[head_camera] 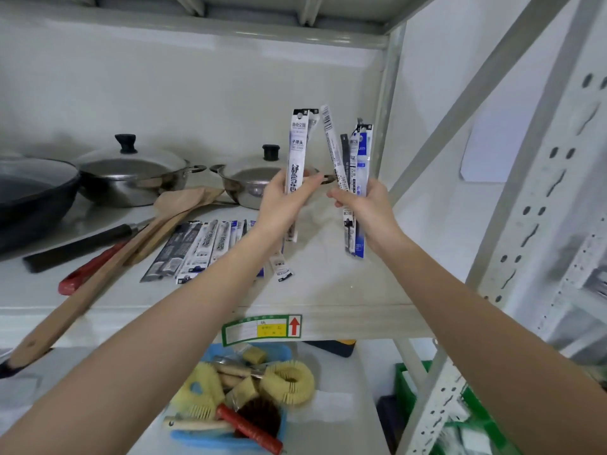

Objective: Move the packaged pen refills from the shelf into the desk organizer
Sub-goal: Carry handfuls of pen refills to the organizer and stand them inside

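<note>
Both hands grip refill packs: left hand (285, 200) holds 1 refill pack (297, 149), right hand (363, 205) a bundle (356, 159) at 1 o'clock; light, slippery, pinch mid-length.

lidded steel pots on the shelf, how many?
2. One lidded steel pot stands left of centre beside the dark wok; the other sits right of it, partly hidden behind the left hand.
</note>
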